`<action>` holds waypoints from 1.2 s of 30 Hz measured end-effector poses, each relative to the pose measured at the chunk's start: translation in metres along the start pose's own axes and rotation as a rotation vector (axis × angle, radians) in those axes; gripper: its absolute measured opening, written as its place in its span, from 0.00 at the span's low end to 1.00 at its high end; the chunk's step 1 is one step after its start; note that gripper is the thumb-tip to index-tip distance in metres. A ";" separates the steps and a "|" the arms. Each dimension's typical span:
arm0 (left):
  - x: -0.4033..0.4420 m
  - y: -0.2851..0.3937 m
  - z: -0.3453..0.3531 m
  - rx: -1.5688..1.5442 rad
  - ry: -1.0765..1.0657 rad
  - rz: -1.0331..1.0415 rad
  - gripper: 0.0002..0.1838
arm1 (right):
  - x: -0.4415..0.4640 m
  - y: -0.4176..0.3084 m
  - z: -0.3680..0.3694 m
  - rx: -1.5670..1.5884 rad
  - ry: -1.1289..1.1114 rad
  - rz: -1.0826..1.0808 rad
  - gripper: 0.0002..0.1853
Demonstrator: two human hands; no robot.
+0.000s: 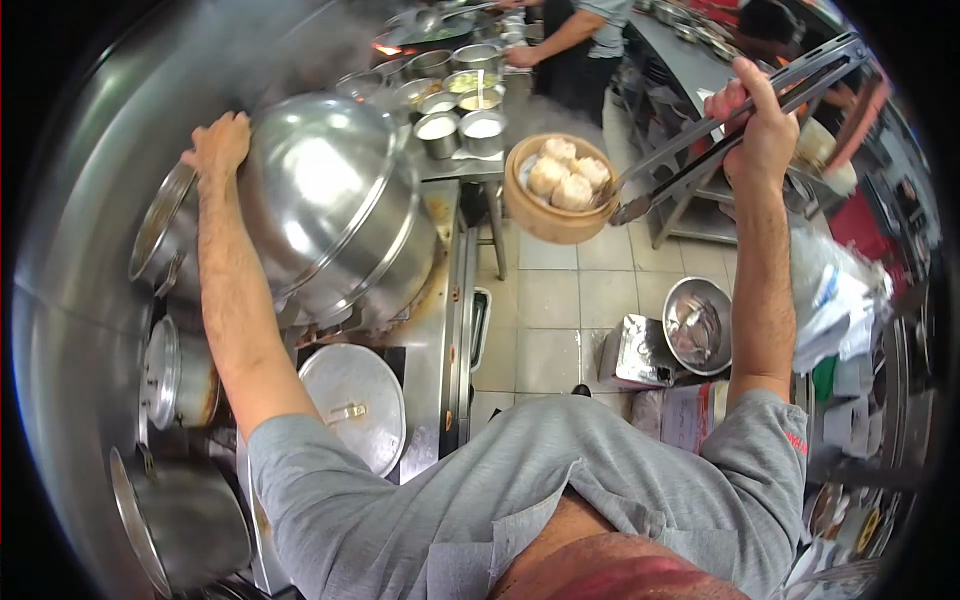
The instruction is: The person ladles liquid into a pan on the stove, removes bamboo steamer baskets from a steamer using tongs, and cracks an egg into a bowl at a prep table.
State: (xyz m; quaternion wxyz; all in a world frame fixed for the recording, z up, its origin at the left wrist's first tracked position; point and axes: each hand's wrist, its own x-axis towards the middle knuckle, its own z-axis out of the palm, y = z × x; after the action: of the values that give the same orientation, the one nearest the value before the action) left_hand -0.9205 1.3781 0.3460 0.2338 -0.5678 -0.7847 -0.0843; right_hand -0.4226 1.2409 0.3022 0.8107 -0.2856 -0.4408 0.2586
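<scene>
My right hand (760, 125) is closed round long metal tongs (690, 150). The tips of the tongs grip the right rim of a round bamboo steamer basket (560, 225), which hangs in the air over the tiled floor. Several pale dumplings (572, 178) sit inside it. On the left, my left hand (218, 145) is at the far left edge of a large domed steel lid (320, 160); its fingers are bent, and their exact contact with the lid is hidden. The lid rests tilted over a big steel pot (390, 265) on the stove.
Several metal containers (436, 127) stand beyond the pot, near a flame and steam. A person (580, 45) works behind them. Flat lid (352, 405) and pots (185, 515) lie nearer on the left. A steel bowl (697, 325) and foil-covered box (640, 350) are low at right.
</scene>
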 end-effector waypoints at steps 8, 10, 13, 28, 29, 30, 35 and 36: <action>-0.207 0.155 -0.022 -0.584 0.136 1.234 0.41 | -0.026 -0.022 -0.047 0.029 0.040 0.098 0.12; -0.254 0.181 -0.001 -0.579 0.114 1.344 0.46 | -0.027 -0.025 -0.054 0.020 0.025 0.106 0.12; -0.286 0.204 0.009 -0.487 0.094 1.306 0.49 | -0.029 -0.026 -0.061 0.047 -0.010 0.141 0.11; -0.320 0.238 0.014 -0.448 0.224 1.272 0.44 | -0.017 -0.018 -0.090 0.099 -0.050 0.177 0.12; -0.324 0.242 0.017 -0.447 0.219 1.271 0.44 | -0.017 -0.017 -0.091 0.099 -0.062 0.173 0.12; -0.327 0.248 0.019 -0.469 0.295 1.314 0.40 | -0.017 -0.016 -0.093 0.099 -0.063 0.177 0.12; -0.336 0.258 0.019 -0.503 0.272 1.376 0.33 | -0.016 -0.008 -0.099 0.115 -0.125 0.194 0.14; -0.337 0.259 0.018 -0.495 0.194 1.384 0.33 | -0.016 -0.008 -0.099 0.118 -0.128 0.196 0.14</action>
State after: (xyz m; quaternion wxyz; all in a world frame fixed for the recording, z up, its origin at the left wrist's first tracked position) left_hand -0.6014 1.1867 0.1402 0.1671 -0.9587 -0.1813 -0.1419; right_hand -0.3441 1.2012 0.2543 0.7673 -0.2620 -0.4457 0.3795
